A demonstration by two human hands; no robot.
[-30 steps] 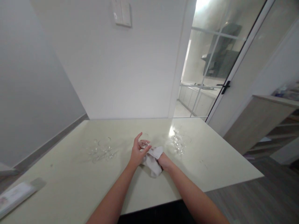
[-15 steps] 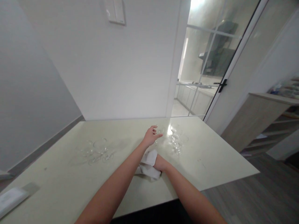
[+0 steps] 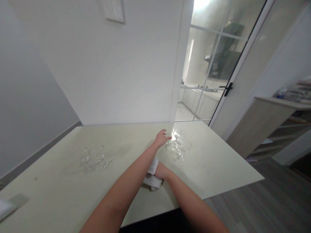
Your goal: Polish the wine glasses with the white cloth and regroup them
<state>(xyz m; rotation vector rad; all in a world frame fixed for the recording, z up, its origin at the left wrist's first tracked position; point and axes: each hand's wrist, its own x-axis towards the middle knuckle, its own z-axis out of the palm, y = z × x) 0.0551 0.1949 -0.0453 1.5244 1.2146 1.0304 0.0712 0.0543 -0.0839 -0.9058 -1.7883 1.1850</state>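
Observation:
My left hand reaches forward across the table, its fingers and thumb curved around a clear wine glass that is faint and hard to make out. This glass is right beside a group of clear stemmed glasses, where a bright reflection shines on the tabletop. Closer to my body, my right hand grips a crumpled white cloth; my left forearm hides part of the cloth. Another cluster of clear glasses stands on the left side of the table.
The pale glossy table meets a white wall. A white object lies at the lower left edge. Beyond the table are a glass-paned door with a black handle and a wooden shelf unit.
My left hand has moved rightward with the glass, closer to the right group of glasses. My right hand stays on the cloth. The view has shifted slightly to the right.

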